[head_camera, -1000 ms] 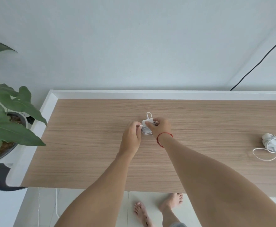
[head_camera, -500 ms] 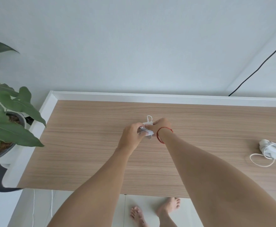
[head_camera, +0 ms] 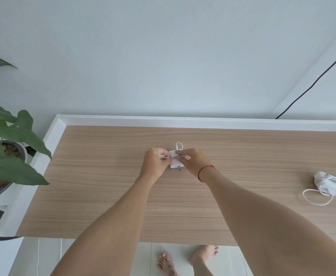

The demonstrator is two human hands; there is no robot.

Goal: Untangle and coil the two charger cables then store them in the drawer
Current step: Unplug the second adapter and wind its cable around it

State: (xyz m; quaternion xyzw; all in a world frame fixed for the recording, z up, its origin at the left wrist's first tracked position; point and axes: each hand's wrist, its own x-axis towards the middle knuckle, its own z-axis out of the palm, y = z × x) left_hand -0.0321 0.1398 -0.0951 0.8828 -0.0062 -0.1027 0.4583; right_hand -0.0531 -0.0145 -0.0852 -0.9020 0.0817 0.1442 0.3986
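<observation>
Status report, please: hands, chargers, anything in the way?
Left hand, right hand grip center charger, cable loop protruding. Second charger lies right, one loop loose. Nothing in the way; drawer unseen.

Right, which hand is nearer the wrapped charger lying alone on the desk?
Right. Both grip the middle charger; the wrapped charger lies right of the right hand, the left hand farther left.

The worktop is pale brown with straight wood grain, framed in white. The centre charger and the cable-wrapped charger are white. The wrist string is red, the plant leaves green, the wall cable black.
</observation>
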